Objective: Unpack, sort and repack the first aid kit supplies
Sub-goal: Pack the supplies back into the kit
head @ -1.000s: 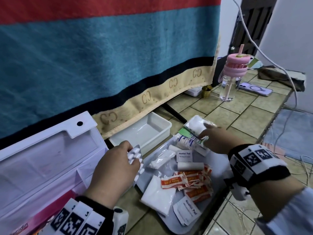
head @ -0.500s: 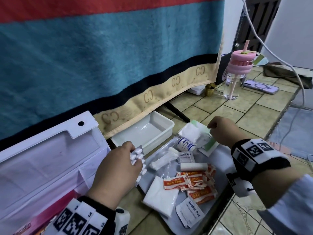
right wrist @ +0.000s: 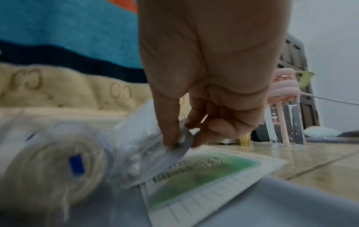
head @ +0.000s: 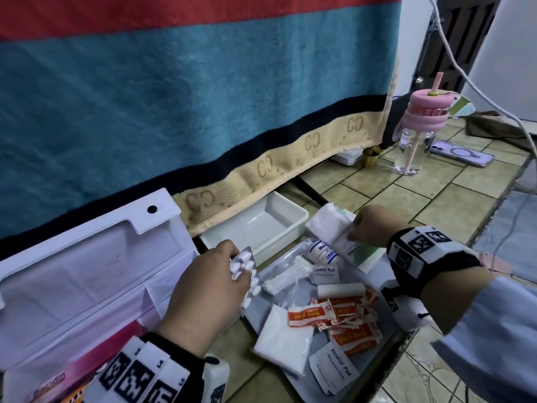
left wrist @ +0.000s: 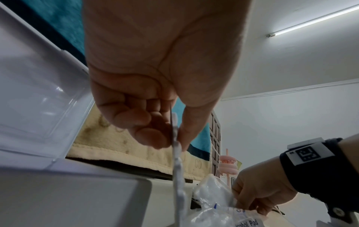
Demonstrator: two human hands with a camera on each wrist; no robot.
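The left hand (head: 203,289) pinches a silver blister strip of white tablets (head: 245,276) over the grey plastic tray (head: 386,318); the right hand (head: 370,229) pinches a second, small-pill blister (right wrist: 155,159) from one corner — it could slip and scatter the sorted sachets.

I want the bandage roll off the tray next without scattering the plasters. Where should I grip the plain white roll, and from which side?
Pinch the plain white roll across its middle, coming straight down from above. It lies on its side on the grey tray, long axis left to right, with the orange plasters crowding its near side, so fingers closing front and back over the curved top look safest.
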